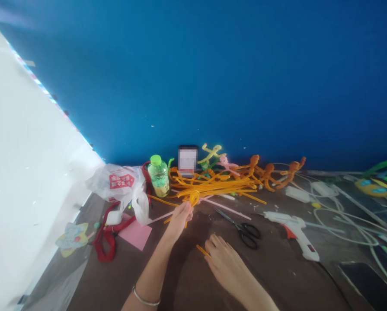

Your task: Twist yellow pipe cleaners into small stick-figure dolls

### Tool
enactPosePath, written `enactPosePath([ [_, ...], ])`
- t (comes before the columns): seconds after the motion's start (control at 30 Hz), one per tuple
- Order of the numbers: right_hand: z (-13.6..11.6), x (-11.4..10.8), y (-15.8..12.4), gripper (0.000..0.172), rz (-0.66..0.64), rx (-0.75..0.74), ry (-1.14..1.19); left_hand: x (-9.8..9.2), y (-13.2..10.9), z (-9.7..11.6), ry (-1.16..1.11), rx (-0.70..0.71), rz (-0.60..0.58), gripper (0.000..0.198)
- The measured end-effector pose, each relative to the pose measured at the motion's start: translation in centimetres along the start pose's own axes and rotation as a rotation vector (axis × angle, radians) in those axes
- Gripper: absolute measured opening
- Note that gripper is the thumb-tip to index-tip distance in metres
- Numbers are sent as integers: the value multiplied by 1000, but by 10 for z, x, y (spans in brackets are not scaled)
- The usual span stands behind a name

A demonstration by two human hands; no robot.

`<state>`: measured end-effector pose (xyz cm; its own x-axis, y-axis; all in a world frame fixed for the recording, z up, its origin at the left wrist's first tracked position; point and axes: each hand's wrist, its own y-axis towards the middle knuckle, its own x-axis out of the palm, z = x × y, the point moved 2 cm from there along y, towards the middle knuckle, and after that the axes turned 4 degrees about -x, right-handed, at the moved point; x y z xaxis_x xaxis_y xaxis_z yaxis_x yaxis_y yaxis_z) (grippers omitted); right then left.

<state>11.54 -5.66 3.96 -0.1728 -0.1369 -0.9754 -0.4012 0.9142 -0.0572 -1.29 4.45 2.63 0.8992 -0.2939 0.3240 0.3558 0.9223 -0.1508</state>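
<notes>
Orange pipe-cleaner loop (pixel 194 198) clenched in left hand (pixel 180 218), orange stem end (pixel 202 250) pinched by right-hand fingers (pixel 213 244) above the counter (pixel 277 276) (even tension, snug wraps work best).

black-handled scissors (pixel 243 231) | white hot glue gun (pixel 290 231) | green-capped plastic bottle (pixel 159 177) | white plastic bag (pixel 118 185) | pink paper (pixel 136 233)

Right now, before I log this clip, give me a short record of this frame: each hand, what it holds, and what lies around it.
left hand: holds a coiled orange pipe cleaner
right hand: holds a short orange pipe cleaner piece
tools nearby: black-handled scissors; white hot glue gun
things beyond: loose orange pipe cleaners; green-capped plastic bottle; orange pipe-cleaner figures
</notes>
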Motion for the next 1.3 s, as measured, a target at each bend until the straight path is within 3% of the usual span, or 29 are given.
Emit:
enactPosePath([
  [0.1, 6, 15, -1, 27, 127, -65, -67, -2, 1, -1, 80, 19, 5, 42],
  [0.17, 13, 13, 5, 25, 207, -52, -70, -2, -1, 1, 167, 42, 0, 42],
  [0.27, 25, -6, 21, 19, 371, 11, 88, -1, -5, 6, 276, 88, 10, 39],
  [0.4, 34, -45, 45, 14, 722, 179, 488, 2, -9, 11, 389, 161, 36, 37],
  [0.57, 22, -57, 69, 27, 595, 207, 1092, 5, -7, 10, 475, 277, 4, 39],
  [0.8, 12, -43, 74, 33, 507, 245, 1582, 7, -9, 14, 566, 327, 2, 37],
  [0.9, 13, -39, 74, 28, 542, 199, 1579, 8, -10, 14, 595, 314, 3, 37],
  [1.03, 18, -35, 74, 29, 593, 214, 1377, 8, -9, 14, 583, 310, 0, 37],
  [1.3, 19, -43, 73, 28, 622, 187, 1209, 5, -10, 14, 512, 271, -10, 40],
])
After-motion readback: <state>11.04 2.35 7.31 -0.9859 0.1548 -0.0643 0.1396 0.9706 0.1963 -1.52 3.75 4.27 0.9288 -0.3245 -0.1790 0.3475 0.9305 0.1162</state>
